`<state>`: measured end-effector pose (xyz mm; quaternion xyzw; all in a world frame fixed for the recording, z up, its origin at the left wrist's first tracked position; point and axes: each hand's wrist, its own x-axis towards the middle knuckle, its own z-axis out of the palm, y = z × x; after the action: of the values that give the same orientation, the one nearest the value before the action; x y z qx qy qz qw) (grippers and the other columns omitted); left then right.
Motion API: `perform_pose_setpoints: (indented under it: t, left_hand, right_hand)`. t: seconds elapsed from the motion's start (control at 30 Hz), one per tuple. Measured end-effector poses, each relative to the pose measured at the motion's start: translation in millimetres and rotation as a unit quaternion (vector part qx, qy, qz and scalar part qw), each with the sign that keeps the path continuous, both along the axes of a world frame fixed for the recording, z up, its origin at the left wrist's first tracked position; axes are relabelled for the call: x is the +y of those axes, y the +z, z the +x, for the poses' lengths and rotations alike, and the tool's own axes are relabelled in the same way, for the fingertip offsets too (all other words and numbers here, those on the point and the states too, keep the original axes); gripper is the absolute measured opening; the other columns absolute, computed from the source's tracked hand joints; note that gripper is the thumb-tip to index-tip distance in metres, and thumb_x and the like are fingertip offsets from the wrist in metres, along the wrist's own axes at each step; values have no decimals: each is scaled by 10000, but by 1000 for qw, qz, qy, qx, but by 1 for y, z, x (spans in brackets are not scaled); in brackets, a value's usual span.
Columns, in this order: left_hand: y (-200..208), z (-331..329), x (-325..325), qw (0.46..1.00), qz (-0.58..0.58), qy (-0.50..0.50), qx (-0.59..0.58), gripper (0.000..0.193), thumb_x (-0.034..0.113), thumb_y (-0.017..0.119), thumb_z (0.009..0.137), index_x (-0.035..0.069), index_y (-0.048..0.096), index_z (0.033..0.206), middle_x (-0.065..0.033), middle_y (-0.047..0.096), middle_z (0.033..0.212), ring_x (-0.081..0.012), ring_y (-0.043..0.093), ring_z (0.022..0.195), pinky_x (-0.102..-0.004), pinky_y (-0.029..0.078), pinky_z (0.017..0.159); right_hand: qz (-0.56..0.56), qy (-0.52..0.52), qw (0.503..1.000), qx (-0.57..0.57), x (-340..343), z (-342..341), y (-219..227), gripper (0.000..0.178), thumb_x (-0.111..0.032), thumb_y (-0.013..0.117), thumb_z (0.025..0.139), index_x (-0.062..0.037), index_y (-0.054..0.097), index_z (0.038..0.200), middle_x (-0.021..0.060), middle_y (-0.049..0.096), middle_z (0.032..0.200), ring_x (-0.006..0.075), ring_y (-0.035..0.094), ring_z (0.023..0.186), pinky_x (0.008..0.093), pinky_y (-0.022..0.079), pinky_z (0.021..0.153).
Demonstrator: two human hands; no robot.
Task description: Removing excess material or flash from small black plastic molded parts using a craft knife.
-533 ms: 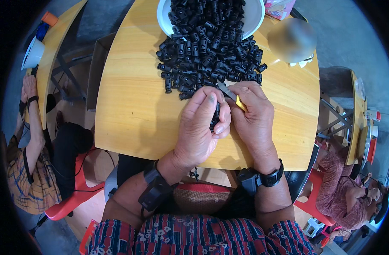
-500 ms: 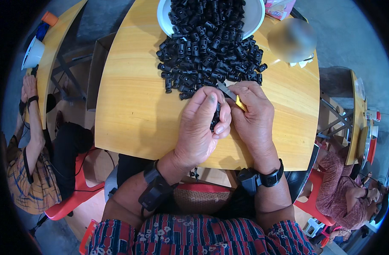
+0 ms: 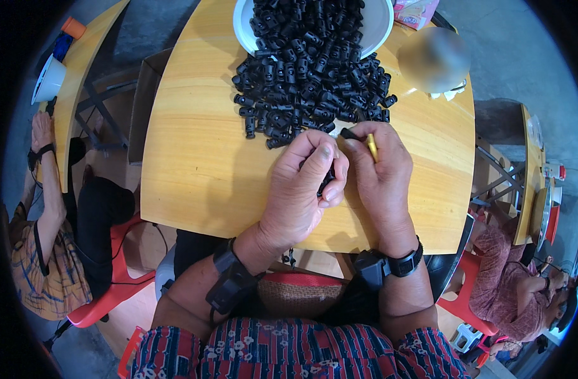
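Both hands' fingers are closed: left hand (image 3: pixel 304 183) round black parts (image 3: pixel 328 178), right hand (image 3: pixel 382 167) on yellow tool (image 3: pixel 372 148), best kept clear at two o'clock

The head-worn fisheye camera faces down at the surface (image 3: pixel 200 132) from close above its near edge.

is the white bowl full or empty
Not empty: black pieces lie heaped in the white bowl and on the table before it. How full, cannot tell: the picture's top edge cuts the bowl off.
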<state>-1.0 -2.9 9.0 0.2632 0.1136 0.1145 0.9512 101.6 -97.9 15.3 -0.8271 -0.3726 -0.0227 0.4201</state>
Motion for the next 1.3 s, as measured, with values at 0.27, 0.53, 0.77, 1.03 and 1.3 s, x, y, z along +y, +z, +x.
perform_pose_setpoints:
  t: [0.27, 0.53, 0.77, 1.03, 1.3]
  left_hand:
    - [3, 4, -1, 1000, 1, -13, 12, 202, 341, 456, 973, 143, 457, 934, 36, 443, 755, -50, 358, 591, -178, 304, 498]
    - [4, 8, 0, 999, -6, -23, 24, 233, 319, 449, 982, 99, 451, 905, 1, 465, 747, -36, 381, 559, -169, 299, 464]
    - [5, 9, 1, 997, 40, -45, 46, 247, 369, 443, 974, 124, 475, 966, 40, 456, 756, -20, 355, 573, -155, 276, 460]
    - [1, 8, 1, 997, 40, -57, 32, 257, 356, 439, 979, 109, 501, 1013, 37, 473, 765, -21, 371, 581, -159, 281, 458]
    - [4, 9, 1, 998, 3, -52, 44, 201, 281, 462, 981, 94, 474, 909, 6, 474, 738, -26, 378, 550, -163, 280, 446]
  right_hand:
    - [165, -5, 952, 260, -8, -3, 5, 145, 4, 679, 776, -17, 629, 911, 23, 653, 873, 85, 588, 793, 216, 462, 731]
    - [230, 30, 911, 341, -10, -1, 7, 195, 45, 707, 739, -18, 651, 915, 35, 643, 934, 98, 592, 848, 231, 484, 766]
    - [268, 105, 894, 344, -12, 5, 3, 227, 56, 728, 710, -13, 653, 913, 54, 611, 958, 111, 585, 866, 232, 492, 772]
    - [273, 119, 882, 367, -11, 5, 3, 228, 21, 748, 706, -1, 657, 914, 58, 612, 934, 119, 590, 851, 236, 495, 757]
    - [278, 138, 869, 385, -12, 6, 4, 189, 4, 746, 715, 0, 667, 888, 60, 617, 899, 126, 589, 812, 240, 492, 716]
